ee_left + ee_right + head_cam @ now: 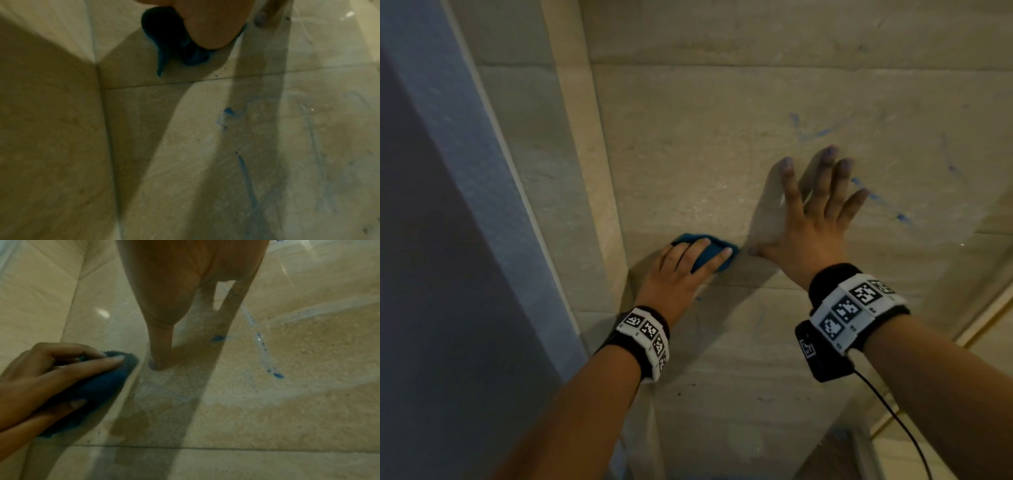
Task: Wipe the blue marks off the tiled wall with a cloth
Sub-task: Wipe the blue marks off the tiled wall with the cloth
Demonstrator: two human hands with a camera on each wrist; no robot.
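A folded blue cloth (705,251) is held against the tiled wall (688,154) by the left hand (681,270), close to the wall's left edge where it meets the inner corner. The fingers (717,258) of that hand are curled over the cloth's outer face, and the thumb is tucked along its lower side, as is seen in the right wrist view, so the cloth (98,386) is gripped as well as pressed to the tile. In the left wrist view a loose fold of the cloth (164,53) is seen hanging below the palm, just above a horizontal grout line (205,80).

The right hand (811,219) is laid flat on the wall just beside the cloth, to its right and a little higher; its fingers are straight and spread, nothing is held, and its thumb tip is touching the tile close to the cloth's right corner (a narrow gap is seen between them).

The blue marks (876,198) lie on the same tile beyond the right hand: a diagonal streak just beside the little finger, a fainter stroke (815,132) above the fingertips, and a small smear (951,168) nearer the wall's right edge. All are well apart from the cloth, with the right hand between. A black cable (893,414) is seen trailing from the right wristband (856,308).
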